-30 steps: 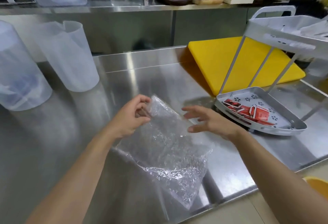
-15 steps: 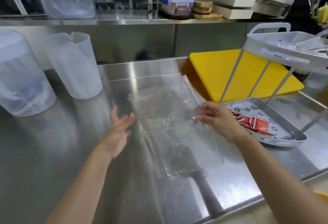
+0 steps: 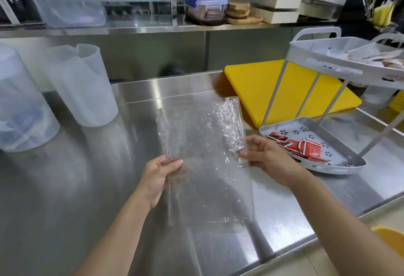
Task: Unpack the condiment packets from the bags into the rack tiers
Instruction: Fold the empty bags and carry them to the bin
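Both hands are engaged on one clear bag (image 3: 203, 144). The left hand (image 3: 160, 174) pinches the bag's left edge between thumb and curled fingers; the right hand (image 3: 265, 157) pinches the right edge at about the same level. The bag is spread flat between them over the steel counter (image 3: 98, 188), with its long axis running away from the person and the far end leaning slightly right. Whether its near end touches the counter cannot be determined, nor which end is the mouth. No packets are visible through the film, so this bag is judged to be empty. The rack (image 3: 301, 56) stands to the right of the bag, in front of a yellow board (image 3: 258, 83). Its lower tier (image 3: 293, 131) holds a loose heap of red packets (image 3: 306, 147) and lies just beside the right hand. The upper tier (image 3: 323, 65) holds pale packets (image 3: 367, 53) and is higher and farther off. The governing relation is that the rack lies wholly to the right of the bag, so the right hand is the nearer one for any transfer. The left hand would have to cross over the bag to reach it. On this evidence the red packets appear to be unloaded, and the likely step in hand is flattening or disposing of the spent bag. No further bags are in view, so how much of the task remains cannot be assessed. Two translucent jugs (image 3: 85, 87) stand well apart at the left.
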The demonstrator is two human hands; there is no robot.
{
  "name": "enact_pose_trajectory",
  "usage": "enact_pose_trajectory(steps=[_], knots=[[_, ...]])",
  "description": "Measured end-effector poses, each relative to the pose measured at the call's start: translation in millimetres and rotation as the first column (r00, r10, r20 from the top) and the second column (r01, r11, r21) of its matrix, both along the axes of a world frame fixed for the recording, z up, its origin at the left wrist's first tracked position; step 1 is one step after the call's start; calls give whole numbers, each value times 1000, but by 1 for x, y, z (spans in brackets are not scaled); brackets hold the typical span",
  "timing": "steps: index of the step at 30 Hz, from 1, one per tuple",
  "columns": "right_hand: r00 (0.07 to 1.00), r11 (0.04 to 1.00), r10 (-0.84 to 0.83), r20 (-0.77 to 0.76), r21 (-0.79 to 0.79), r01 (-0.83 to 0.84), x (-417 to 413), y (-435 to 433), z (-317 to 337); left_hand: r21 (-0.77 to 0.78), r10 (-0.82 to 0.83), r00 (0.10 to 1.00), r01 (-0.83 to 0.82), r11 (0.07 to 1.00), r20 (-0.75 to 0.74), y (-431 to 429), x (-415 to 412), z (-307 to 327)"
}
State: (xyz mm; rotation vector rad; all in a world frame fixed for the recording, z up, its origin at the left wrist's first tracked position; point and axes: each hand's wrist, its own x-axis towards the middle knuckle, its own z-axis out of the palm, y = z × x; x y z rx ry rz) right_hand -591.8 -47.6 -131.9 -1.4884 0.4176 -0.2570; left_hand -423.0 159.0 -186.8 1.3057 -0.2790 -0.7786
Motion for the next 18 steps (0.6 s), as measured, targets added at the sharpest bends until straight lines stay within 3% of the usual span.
enact_pose_trajectory(steps=[5,13,18], knots=[[980,1000,7,-200,-12,-9,-5,-1,-16,57,29,997,-34,998,74,-1,1,-6],[983,999,27,-181,38,-21,-6,-10,-22,140,2,970,-37,989,241,5,9,3],[986,975,52,-161,220,-15,-4,-18,-31,79,32,976,-50,996,216,8,9,6]])
